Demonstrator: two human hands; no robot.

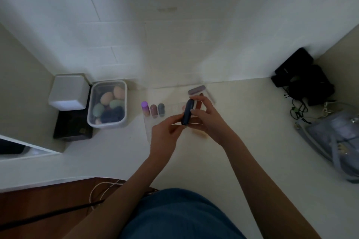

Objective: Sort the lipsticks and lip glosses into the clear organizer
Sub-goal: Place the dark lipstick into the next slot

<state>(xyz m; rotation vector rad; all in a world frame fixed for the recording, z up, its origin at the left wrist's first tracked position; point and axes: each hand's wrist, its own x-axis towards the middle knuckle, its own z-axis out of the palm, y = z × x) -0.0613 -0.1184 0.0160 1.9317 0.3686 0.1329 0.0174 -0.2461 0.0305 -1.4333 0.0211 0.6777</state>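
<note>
1. A dark navy lipstick tube [186, 111] is held near frame centre, roughly upright, above the clear organizer [147, 132].
2. Left hand [165, 134]: fingers closed on the tube's lower end. Right hand [206, 116]: fingers closed around its upper and middle part. Whether the cap is being checked or the tube only re-oriented cannot be told; the frame is blurred.
3. The organizer sits on the pale desk [242, 122] just below and behind the hands. Its walls are barely visible and compartment edges are hard to make out.
4. Three items are already standing at its left end: a purple-capped tube [145, 108], a brown-pink tube [153, 110] and a grey tube [161, 109], side by side.
5. A mauve tube [196, 89] lies at the organizer's far right; a reddish-brown tube [198, 104] is partly hidden behind the right hand. Whether these are in slots cannot be told.
6. Judged step: the navy tube is about to be slotted, probably into a free compartment right of the grey tube.
7. Risks:
 - Slot missed, since clear dividers are poorly visible in dim light; the tube could land on a divider and tip.
 - Standing tubes knocked over if the left hand sweeps leftward on release.
 - The light organizer shoved along the desk if the tube is pressed in at an angle.
 - Cap pulled loose if both hands grip opposite ends and twist.
8. A clear tub of makeup sponges [107, 103] at centre left is well apart and not involved.
</note>
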